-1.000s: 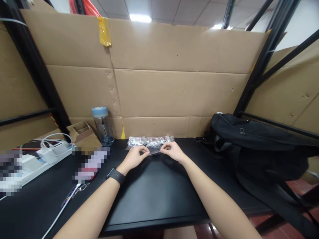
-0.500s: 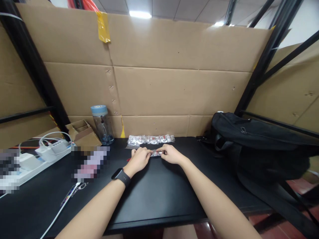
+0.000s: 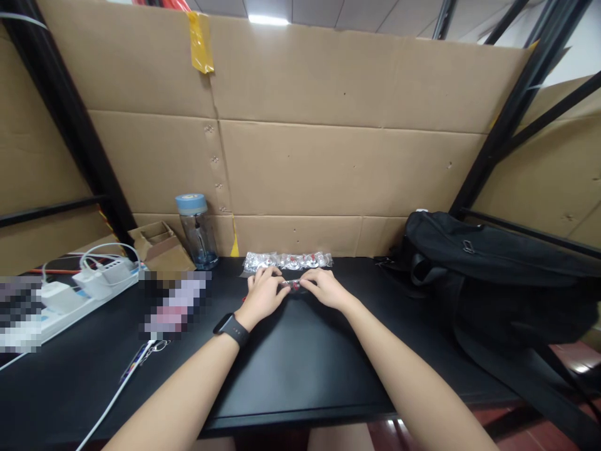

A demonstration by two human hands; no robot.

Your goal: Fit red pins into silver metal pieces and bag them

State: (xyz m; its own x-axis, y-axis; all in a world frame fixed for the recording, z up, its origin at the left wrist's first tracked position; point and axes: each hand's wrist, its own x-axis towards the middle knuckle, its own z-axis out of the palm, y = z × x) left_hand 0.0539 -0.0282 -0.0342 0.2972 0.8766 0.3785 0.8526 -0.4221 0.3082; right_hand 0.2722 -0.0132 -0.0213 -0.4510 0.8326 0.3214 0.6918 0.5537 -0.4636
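A small clear plastic packet (image 3: 293,285) with red marks lies between my hands on the black table (image 3: 300,369). My left hand (image 3: 265,294), with a black watch on its wrist, pinches the packet's left end. The right end is held between thumb and fingers of my right hand (image 3: 325,288). Just behind, a row of shiny clear packets (image 3: 287,261) with red spots runs along the back of the table. A bit of something red shows beside my left hand, mostly hidden by it.
To the left are a bottle with a blue lid (image 3: 198,232), an open cardboard box (image 3: 162,247), a white power strip (image 3: 89,307) and a cable (image 3: 115,391). A black bag (image 3: 498,282) fills the right side. Cardboard (image 3: 300,169) walls the back.
The packet between my hands has been raised slightly and tilted. My left fingers have spread and moved up toward the row. The whole view has shifted a little.
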